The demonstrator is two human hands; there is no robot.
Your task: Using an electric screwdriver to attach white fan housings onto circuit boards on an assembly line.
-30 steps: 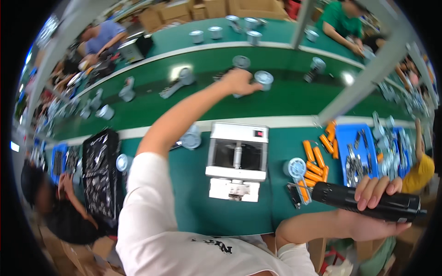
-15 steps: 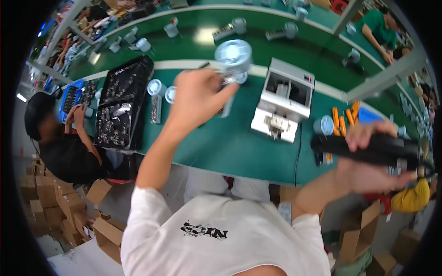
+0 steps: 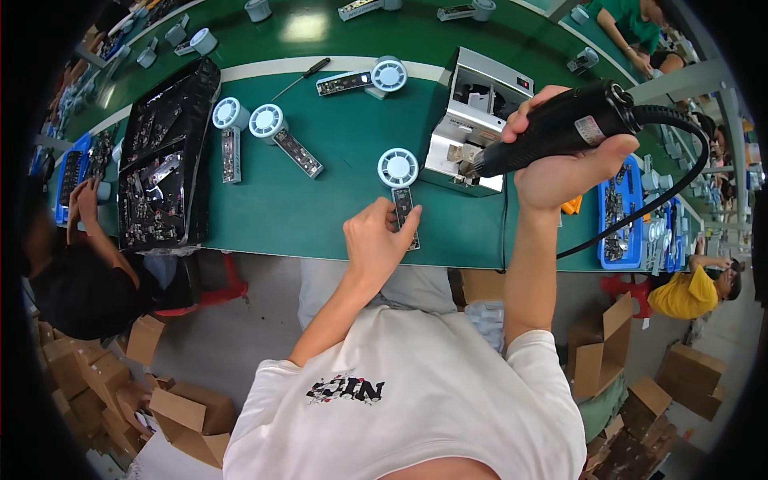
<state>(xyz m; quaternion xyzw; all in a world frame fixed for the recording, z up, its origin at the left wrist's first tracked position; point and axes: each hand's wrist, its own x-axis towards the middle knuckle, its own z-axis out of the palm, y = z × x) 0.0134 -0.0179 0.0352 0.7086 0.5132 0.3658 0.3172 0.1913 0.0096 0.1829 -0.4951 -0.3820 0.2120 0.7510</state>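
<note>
My left hand (image 3: 374,236) grips the handle of a light-blue handheld fan (image 3: 398,168) lying on the green table near its front edge. The fan's round grille faces up, and dark parts show along the opened handle. My right hand (image 3: 552,178) is wrapped round a thick black electric screwdriver (image 3: 564,128) with a cord, held nearly level. Its tip points left at the white front of a grey screw feeder box (image 3: 490,84); whether the tip touches cannot be made out. Farther back lie other fans (image 3: 390,74) (image 3: 268,122) (image 3: 229,114) with opened handles.
A thin screwdriver (image 3: 308,74) lies near the table's far rim. At left stands a black-lined tray (image 3: 164,160) of small parts, beside a seated co-worker (image 3: 88,272). A blue bin (image 3: 620,232) and the tool's cord (image 3: 680,180) are at right. Beyond, a green conveyor (image 3: 320,36) carries fans.
My left hand has brought the fan from the table's far side down to the near edge. My right hand has carried the electric screwdriver leftward to the feeder. The whole view has shifted.
</note>
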